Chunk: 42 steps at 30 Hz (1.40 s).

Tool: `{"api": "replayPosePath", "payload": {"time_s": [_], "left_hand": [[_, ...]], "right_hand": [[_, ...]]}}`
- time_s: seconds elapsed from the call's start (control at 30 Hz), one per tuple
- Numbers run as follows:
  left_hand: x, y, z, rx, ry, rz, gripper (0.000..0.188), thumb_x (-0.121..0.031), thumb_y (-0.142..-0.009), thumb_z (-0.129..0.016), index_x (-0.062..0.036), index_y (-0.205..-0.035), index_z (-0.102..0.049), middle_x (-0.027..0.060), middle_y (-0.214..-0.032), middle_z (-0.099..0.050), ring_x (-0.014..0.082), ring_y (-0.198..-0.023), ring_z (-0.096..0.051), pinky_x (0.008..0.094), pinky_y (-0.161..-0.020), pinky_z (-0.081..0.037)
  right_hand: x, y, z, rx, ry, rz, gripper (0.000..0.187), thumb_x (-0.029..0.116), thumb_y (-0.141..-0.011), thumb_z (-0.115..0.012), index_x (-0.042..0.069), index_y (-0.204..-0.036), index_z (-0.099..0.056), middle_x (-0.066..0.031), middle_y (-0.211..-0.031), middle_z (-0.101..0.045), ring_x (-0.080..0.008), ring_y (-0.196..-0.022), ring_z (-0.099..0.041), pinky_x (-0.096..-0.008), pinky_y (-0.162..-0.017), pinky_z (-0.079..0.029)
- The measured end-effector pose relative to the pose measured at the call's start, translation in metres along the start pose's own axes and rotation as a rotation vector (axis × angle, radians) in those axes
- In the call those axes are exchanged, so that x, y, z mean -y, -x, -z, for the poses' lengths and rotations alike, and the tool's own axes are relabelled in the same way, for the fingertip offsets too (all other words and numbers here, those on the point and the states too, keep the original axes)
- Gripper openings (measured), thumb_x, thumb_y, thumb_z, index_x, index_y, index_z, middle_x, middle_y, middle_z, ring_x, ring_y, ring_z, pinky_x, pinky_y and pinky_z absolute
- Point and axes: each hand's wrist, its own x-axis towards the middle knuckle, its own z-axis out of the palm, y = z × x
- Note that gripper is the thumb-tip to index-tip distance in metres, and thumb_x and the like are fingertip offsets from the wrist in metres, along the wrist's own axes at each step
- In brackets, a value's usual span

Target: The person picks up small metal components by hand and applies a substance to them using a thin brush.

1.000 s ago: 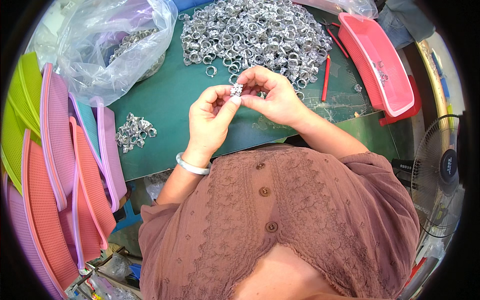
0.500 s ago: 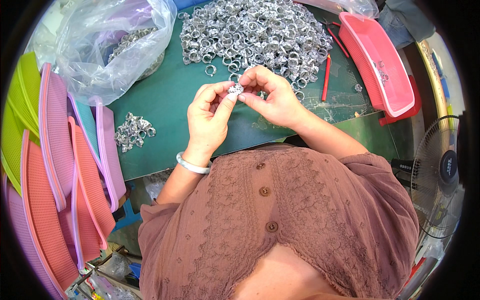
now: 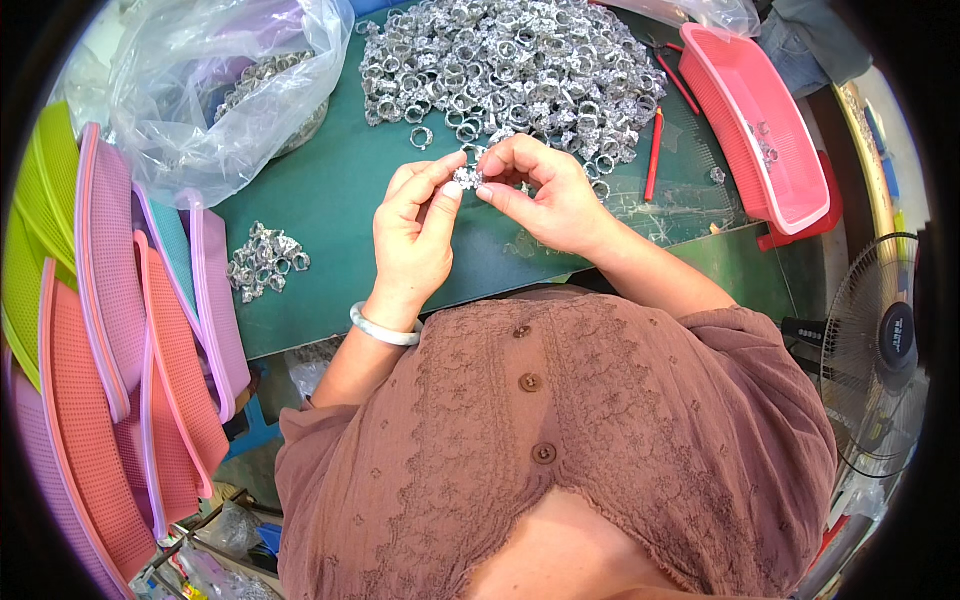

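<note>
Between my two hands, over the green table point(image 3: 340, 220), is a silver ring point(image 3: 467, 178) with a clustered, sparkling top. My left hand point(image 3: 418, 215), with a pale bangle at its wrist, pinches the ring from the left between thumb and fingers. From the other side my right hand point(image 3: 545, 190) has its thumb and fingertips closed at the ring's edge. A large heap of similar silver rings point(image 3: 510, 70) lies just beyond my hands. To the left of them is a small pile of rings point(image 3: 268, 262).
A clear plastic bag point(image 3: 225, 110) holding more metal pieces stands at the far left. Several coloured plastic baskets point(image 3: 110, 270) are stacked on the left. On the right are a pink basket point(image 3: 745, 120) with a few rings inside, a red pen-like stick point(image 3: 653, 155) and a fan point(image 3: 880, 340).
The ring has turned in my fingertips, so its sparkling top now shows more fully. My hands have hardly shifted otherwise.
</note>
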Motion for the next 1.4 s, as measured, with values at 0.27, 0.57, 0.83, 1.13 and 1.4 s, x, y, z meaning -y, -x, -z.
{"api": "replayPosePath", "payload": {"time_s": [0.27, 0.57, 0.83, 1.13, 1.4], "left_hand": [[-0.0001, 0.0007, 0.0008, 0.013, 0.003, 0.024, 0.023, -0.001, -0.083, -0.052, -0.0023, -0.104, -0.06, 0.003, -0.088, -0.052, 0.0083, -0.075, -0.047, 0.0188, -0.068, -0.039], [0.0004, 0.0008, 0.0002, 0.018, 0.047, 0.048, 0.023, -0.002, -0.083, -0.051, -0.0029, -0.104, -0.06, 0.003, -0.088, -0.052, 0.0082, -0.077, -0.048, 0.0189, -0.069, -0.039], [0.0008, 0.0006, 0.0006, 0.019, 0.034, 0.043, 0.022, -0.001, -0.083, -0.052, -0.0027, -0.103, -0.06, 0.0031, -0.088, -0.052, 0.0083, -0.077, -0.048, 0.0189, -0.069, -0.039], [-0.0008, 0.0012, -0.0002, 0.016, 0.069, 0.031, 0.022, -0.001, -0.083, -0.052, -0.0026, -0.104, -0.06, 0.0037, -0.089, -0.052, 0.0085, -0.078, -0.049, 0.0188, -0.069, -0.04], [-0.0023, 0.0014, 0.001, 0.014, 0.059, 0.041, 0.022, -0.001, -0.083, -0.052, -0.0014, -0.104, -0.059, 0.0041, -0.09, -0.051, 0.0086, -0.079, -0.049, 0.0189, -0.07, -0.04]], "right_hand": [[0.0065, 0.0012, 0.002, 0.048, 0.022, -0.054, 0.015, 0.002, -0.077, -0.061, 0.001, -0.09, -0.053, -0.0014, -0.085, -0.053, -0.0071, -0.075, -0.051, -0.0211, -0.067, -0.044], [0.0047, 0.0014, 0.001, 0.036, 0.069, -0.03, 0.015, 0.002, -0.076, -0.062, 0.0, -0.089, -0.054, -0.0015, -0.081, -0.055, -0.0068, -0.073, -0.052, -0.0208, -0.065, -0.044], [0.0035, 0.002, 0.0017, 0.045, 0.082, -0.002, 0.014, 0.001, -0.075, -0.062, 0.0, -0.087, -0.054, -0.0022, -0.082, -0.055, -0.0075, -0.072, -0.052, -0.0211, -0.063, -0.044], [0.003, 0.0024, 0.0015, 0.047, 0.093, 0.022, 0.013, 0.001, -0.075, -0.062, 0.0, -0.085, -0.054, -0.0025, -0.081, -0.054, -0.0082, -0.071, -0.052, -0.0215, -0.062, -0.043], [0.0057, 0.0016, 0.0011, 0.059, 0.101, 0.03, 0.013, 0.001, -0.075, -0.062, 0.001, -0.084, -0.054, -0.0029, -0.081, -0.054, -0.0088, -0.072, -0.052, -0.0218, -0.062, -0.043]]}}
